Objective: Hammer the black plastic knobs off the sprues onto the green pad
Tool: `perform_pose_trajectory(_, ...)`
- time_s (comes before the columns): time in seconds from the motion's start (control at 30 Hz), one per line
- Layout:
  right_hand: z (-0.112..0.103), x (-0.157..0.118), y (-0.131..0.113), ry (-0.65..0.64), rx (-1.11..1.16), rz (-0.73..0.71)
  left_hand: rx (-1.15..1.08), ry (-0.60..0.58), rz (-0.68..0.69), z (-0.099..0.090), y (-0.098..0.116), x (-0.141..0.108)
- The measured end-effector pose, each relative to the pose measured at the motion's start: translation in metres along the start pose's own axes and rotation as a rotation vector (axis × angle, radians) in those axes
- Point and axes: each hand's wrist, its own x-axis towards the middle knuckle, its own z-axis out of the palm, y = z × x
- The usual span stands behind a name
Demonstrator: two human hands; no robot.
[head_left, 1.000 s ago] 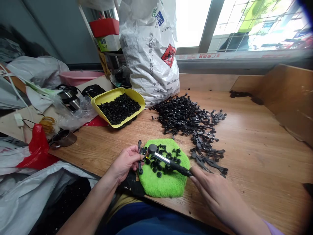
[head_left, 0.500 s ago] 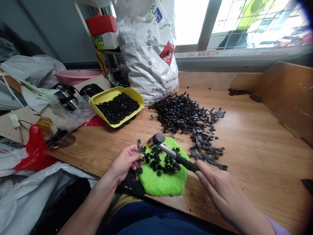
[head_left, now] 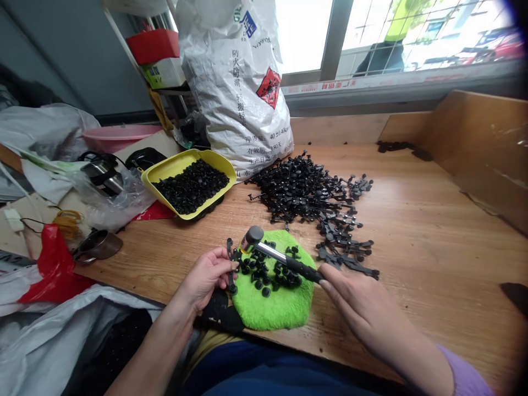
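Observation:
My left hand [head_left: 212, 275] pinches a thin black plastic strip with round ends [head_left: 232, 287] at the left edge of a green cloth pad [head_left: 274, 313]. In my right hand [head_left: 355, 294] is the dark handle of a small hammer [head_left: 284, 257]. Its shiny head, with a dark round face, is by the upper end of the strip; I cannot tell whether they touch. Several small black round-headed plugs [head_left: 266, 292] lie loose on the pad, partly behind the hammer shaft.
Beyond the pad is a heap of black plastic parts [head_left: 305, 190]. A yellow scoop tray [head_left: 187, 215] of small black pieces stands left of it, before a large white sack [head_left: 243, 88]. A metal mug [head_left: 99, 246] is near the left edge, and a wooden panel [head_left: 487, 148] borders the right.
The camera view has shifted slightly, moving the scene left. Both hands keep their grips, and the hammer head stays close to the black strip.

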Motion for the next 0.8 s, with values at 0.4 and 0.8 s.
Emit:
perform_pose_trajectory(0.4, 0.003, -0.010, 0.009, 0.028, 0.199, 0.085, -0.143, -0.094, -0.035, -0.001, 0.000, -0.012)
perform_pose_trajectory(0.8, 0.013, -0.005, 0.012, 0.009, 0.134, 0.050, -0.141, -0.087, -0.028, -0.001, -0.002, -0.011)
